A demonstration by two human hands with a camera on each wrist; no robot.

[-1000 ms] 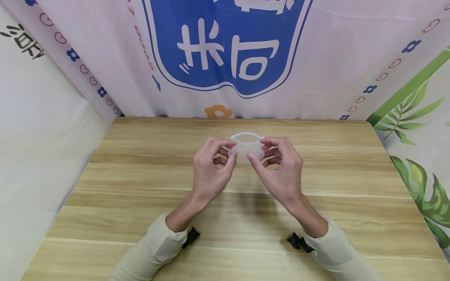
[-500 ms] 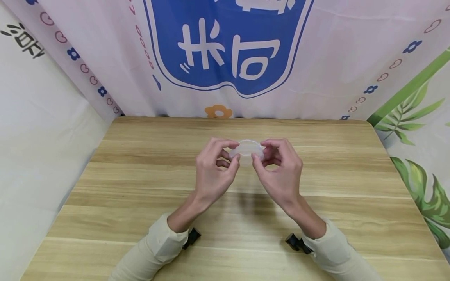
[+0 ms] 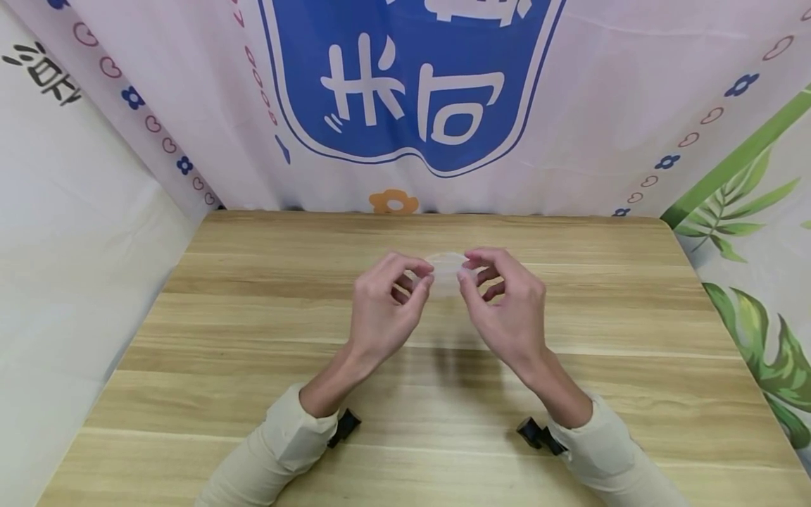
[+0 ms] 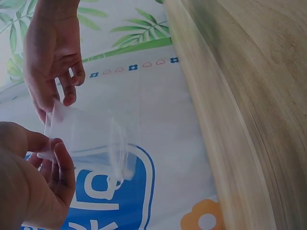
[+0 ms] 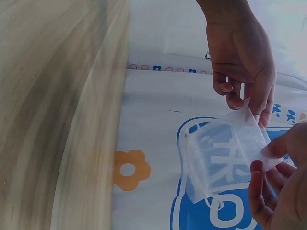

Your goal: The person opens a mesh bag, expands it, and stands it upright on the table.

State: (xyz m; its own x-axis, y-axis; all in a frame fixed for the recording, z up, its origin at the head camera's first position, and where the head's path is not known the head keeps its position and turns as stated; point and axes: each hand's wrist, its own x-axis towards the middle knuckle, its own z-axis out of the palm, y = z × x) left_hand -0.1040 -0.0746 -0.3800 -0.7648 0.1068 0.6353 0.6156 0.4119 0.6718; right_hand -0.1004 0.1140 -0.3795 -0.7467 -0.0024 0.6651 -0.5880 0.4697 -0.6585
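Note:
Between my hands, above the table, is a small see-through whitish bag [image 3: 446, 280]. My left hand [image 3: 385, 299] pinches one side of its upper edge between thumb and curled fingers. Opposite, the right hand [image 3: 510, 303] pinches the other side in the same way. In the left wrist view the thin bag [image 4: 88, 129] hangs from the fingers, with a bunched part and a small white loop [image 4: 115, 182] at its lower end. The right wrist view shows the bag [image 5: 223, 151] spread between both hands, with a band along its held edge. What the bunched part is, I cannot tell.
Beneath the hands lies a wood-grain table [image 3: 253, 338]. A white curtain [image 3: 608, 105] with a blue sign hangs along the back edge, and a leaf-print cloth [image 3: 754, 232] is at the right. Small black devices [image 3: 345, 428] sit at both cuffs.
The bag's mouth, a wide oval a second ago, looks narrower and flatter now. My left fingertips have shifted slightly right, and the right ones slightly left along the edge.

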